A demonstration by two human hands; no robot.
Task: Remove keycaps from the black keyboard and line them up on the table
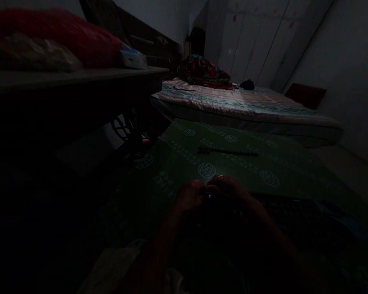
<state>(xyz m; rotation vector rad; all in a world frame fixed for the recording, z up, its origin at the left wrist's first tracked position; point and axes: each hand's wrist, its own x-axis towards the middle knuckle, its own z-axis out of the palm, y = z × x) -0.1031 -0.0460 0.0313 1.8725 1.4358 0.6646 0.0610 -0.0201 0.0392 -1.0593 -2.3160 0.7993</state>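
Note:
The room is very dark. My left hand (pixel 188 197) and my right hand (pixel 231 188) meet low in the middle of the view, fingers curled together around a small dark thing (pixel 209 195) that I cannot make out. A ring shows on a finger of my right hand. Both hands hover over the near edge of a green printed sheet (pixel 279 163) marked with white globe emblems. A thin dark string of small beads (pixel 228 152) lies in a line on the sheet beyond my hands, apart from them.
A low mattress (pixel 248 104) with a striped cover lies behind the sheet, with a crumpled colourful cloth (pixel 204 72) and a small black object (pixel 247 84) on it. A dark table (pixel 79 75) at left carries a red bag (pixel 64 34). White wardrobe doors stand behind.

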